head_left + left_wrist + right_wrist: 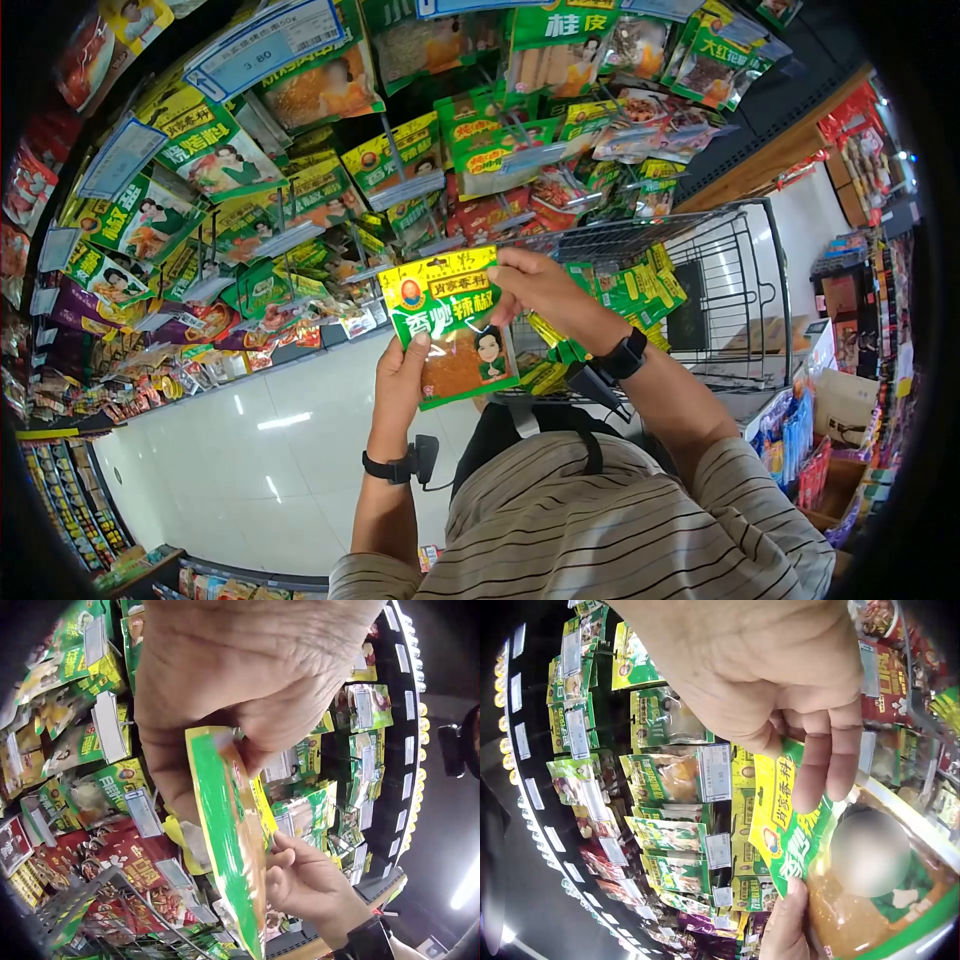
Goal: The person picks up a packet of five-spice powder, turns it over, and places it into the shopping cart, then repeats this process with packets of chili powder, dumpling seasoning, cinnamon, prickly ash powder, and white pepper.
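A yellow and green seasoning packet [455,365] with a clear window of orange-brown powder is held upright in front of the torso, its printed front toward the head camera. My left hand [402,375] grips its lower left side, thumb on the front. My right hand [548,295] pinches its upper right corner. In the left wrist view the packet [229,847] shows nearly edge-on, below the left hand [232,667]. The right wrist view shows the right hand [765,667] with fingers bent over the printed top of the packet [780,817].
Racks of hanging seasoning packets [215,155] with price tags [265,50] fill the far side. A wire shopping cart [735,290] stands close at the right, with several green and yellow packets [640,290] inside. Pale tiled floor [240,440] shows at the left.
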Demonstrator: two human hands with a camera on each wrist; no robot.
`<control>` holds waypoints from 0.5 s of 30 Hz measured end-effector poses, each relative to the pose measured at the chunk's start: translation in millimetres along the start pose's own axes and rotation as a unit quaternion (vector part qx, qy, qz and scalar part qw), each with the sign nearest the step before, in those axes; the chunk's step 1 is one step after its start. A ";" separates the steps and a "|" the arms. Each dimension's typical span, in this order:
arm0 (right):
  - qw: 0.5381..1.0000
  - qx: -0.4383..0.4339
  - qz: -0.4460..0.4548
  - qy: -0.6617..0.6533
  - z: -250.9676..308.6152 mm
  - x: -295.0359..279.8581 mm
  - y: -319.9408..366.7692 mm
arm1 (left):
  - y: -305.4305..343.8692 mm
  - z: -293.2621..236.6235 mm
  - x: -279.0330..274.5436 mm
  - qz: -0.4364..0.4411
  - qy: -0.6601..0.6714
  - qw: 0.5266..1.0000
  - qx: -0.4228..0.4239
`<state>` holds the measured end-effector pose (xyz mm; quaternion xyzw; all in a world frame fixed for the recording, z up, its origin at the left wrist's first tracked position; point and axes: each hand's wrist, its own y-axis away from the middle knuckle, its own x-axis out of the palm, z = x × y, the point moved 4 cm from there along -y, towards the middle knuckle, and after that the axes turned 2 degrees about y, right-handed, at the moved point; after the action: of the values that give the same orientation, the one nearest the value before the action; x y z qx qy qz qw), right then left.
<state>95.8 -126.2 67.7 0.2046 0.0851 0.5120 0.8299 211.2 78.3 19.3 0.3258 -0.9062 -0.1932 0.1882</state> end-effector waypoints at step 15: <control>0.999 -0.026 -0.008 -0.038 13.0 6.8 -16.0 | -24.3 6.9 -20.7 -0.024 0.118 0.991 0.054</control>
<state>116.5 -129.7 73.0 0.2013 0.0418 0.4996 0.8415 235.4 76.3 -2.6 0.3773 -0.8789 -0.1087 0.2711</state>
